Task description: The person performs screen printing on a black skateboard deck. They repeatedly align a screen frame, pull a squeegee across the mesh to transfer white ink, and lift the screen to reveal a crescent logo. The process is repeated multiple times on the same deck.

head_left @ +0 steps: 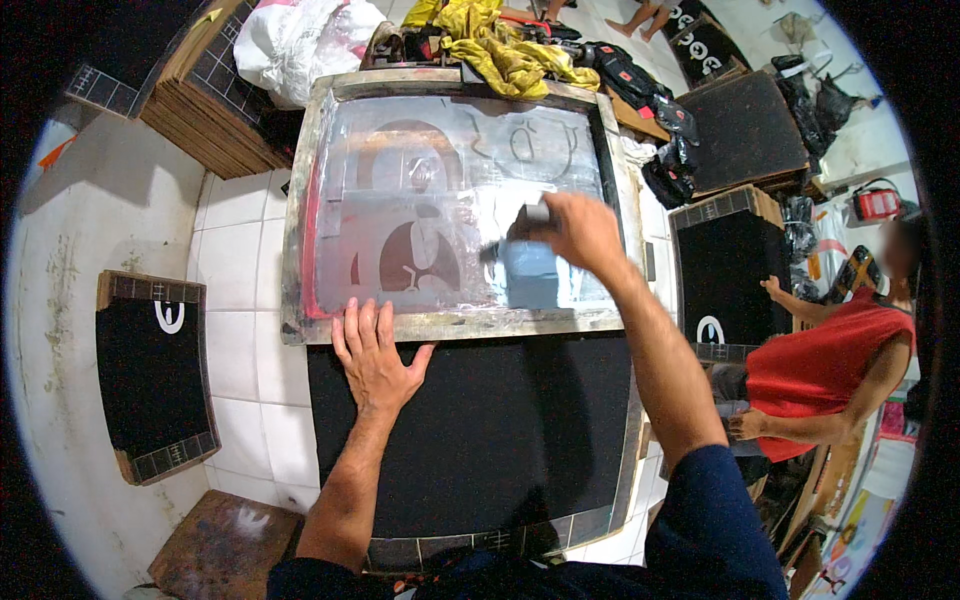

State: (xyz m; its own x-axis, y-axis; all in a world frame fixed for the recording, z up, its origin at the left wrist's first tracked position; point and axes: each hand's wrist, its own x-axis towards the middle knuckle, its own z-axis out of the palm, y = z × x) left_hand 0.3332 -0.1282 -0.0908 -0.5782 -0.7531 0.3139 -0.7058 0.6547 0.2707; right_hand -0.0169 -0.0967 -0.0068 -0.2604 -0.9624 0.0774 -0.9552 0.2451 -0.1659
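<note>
A screen-printing frame (460,327) lies in front of me on a board covered in black fabric (460,430). Its pale mesh (335,215) shows dark rounded shapes and has reddish ink along the left side. My left hand (377,350) rests with fingers stretched out on the frame's near rail, left of the middle. Over the right half of the mesh, my right hand (580,235) is closed around a dark squeegee (533,222), partly smeared by motion. Glare and a bluish reflection on the mesh blur the squeegee's lower edge.
Behind the frame lie yellow cloth (490,45) and a white sack (300,50). Stacked boards (215,110) stand at the far left, and a printed black panel (155,370) leans by the left wall. At right, a person in a red top (825,350) stands beside a black panel stack (735,265).
</note>
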